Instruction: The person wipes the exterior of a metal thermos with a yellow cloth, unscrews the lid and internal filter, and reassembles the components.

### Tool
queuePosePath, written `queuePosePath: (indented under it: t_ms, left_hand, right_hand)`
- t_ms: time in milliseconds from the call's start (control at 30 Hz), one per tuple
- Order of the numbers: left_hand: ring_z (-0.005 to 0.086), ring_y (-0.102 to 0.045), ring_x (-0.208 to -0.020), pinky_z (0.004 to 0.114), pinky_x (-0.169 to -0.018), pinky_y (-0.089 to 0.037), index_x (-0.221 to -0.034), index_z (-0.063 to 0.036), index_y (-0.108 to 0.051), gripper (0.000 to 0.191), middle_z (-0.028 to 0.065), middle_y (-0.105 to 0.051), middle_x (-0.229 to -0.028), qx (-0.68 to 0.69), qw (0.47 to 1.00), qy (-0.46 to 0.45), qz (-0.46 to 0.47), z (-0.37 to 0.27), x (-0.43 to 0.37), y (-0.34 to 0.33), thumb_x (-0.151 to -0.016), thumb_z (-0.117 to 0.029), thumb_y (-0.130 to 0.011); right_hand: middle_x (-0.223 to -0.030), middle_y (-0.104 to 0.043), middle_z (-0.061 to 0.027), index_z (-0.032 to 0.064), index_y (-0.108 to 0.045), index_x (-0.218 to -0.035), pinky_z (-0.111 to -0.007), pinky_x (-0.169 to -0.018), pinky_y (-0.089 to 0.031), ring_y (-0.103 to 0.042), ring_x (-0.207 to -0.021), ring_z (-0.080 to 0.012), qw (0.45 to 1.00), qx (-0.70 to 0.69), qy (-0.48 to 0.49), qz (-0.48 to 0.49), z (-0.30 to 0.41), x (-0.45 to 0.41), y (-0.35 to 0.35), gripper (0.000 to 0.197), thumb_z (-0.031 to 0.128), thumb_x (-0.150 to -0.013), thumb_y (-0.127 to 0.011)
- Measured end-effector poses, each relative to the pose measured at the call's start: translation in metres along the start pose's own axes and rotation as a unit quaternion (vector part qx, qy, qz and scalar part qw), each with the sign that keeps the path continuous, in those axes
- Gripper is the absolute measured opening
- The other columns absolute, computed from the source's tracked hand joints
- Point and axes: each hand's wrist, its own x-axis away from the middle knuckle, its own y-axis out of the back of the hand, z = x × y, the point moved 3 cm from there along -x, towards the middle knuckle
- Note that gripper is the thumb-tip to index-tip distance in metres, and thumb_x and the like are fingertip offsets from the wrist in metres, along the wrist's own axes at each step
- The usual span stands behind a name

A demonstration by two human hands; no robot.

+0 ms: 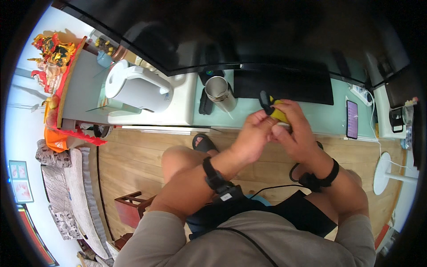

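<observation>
My right hand (297,130) is wrapped round a small yellow-and-black object (280,115), whose dark end points up and left. The fingers of my left hand (248,137) pinch its lower left side, and both thumbs meet beneath it. Fingers cover much of the object, so its exact kind cannot be told. Both hands are raised before the front edge of a pale green glass-topped cabinet (213,120). Left of them stands an open stainless steel tumbler (222,95), with a black case (205,103) beside it.
A white electric kettle (143,90) stands at the left. Behind is a large dark television screen (213,36) above a black panel (283,83). A smartphone (352,119) and a power strip (362,93) lie at the right. A wooden stool (128,212) stands on the floor.
</observation>
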Motion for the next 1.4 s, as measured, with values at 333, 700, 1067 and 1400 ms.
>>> queuePosePath:
  t_ms: [333,700,1067,1400]
  left_hand:
    - [0.0098,-0.055,-0.082,0.022,-0.07,-0.046,-0.111,-0.0079,-0.054,0.02,0.0015,-0.056,-0.098,-0.398,0.903,-0.164,-0.008,-0.012,0.006,0.022,-0.099,-0.013,-0.069]
    - [0.0291,-0.06,-0.103,0.037,-0.084,-0.054,-0.143,-0.0036,-0.048,0.084,0.015,-0.053,-0.116,-0.658,0.706,-0.261,0.022,-0.013,0.016,0.007,-0.07,-0.006,-0.091]
    - [0.0299,-0.062,-0.101,0.038,-0.088,-0.052,-0.13,-0.0019,-0.054,0.061,0.0178,-0.06,-0.113,-0.687,0.668,-0.284,-0.007,-0.012,-0.001,0.02,-0.079,-0.017,-0.085]
    - [0.0195,-0.07,-0.085,0.032,-0.073,-0.056,-0.129,-0.0037,-0.053,0.043,0.011,-0.066,-0.106,-0.217,0.974,0.023,-0.055,0.01,-0.021,0.056,-0.097,-0.028,-0.07]
  right_hand:
    - [-0.087,-0.061,-0.0164,-0.0011,-0.057,-0.11,-0.039,-0.074,-0.05,-0.061,-0.078,-0.0284,0.95,-0.118,-0.28,0.072,-0.035,0.004,-0.006,0.028,0.026,-0.107,-0.052]
    - [-0.09,-0.068,-0.0213,-0.0049,-0.064,-0.099,-0.042,-0.078,-0.051,-0.064,-0.079,-0.0322,0.914,-0.207,-0.347,0.029,-0.064,0.02,-0.028,0.04,0.028,-0.107,-0.043]
    - [-0.077,-0.062,-0.0109,-0.0013,-0.065,-0.093,-0.037,-0.07,-0.049,-0.058,-0.074,-0.0171,0.932,-0.062,-0.354,0.047,-0.081,0.021,-0.02,0.034,0.029,-0.104,-0.055]
    - [-0.098,-0.068,-0.0135,0.0003,-0.062,-0.115,-0.037,-0.076,-0.053,-0.067,-0.089,-0.0214,0.873,-0.248,-0.418,-0.02,-0.102,0.003,0.016,0.031,0.027,-0.099,-0.065]
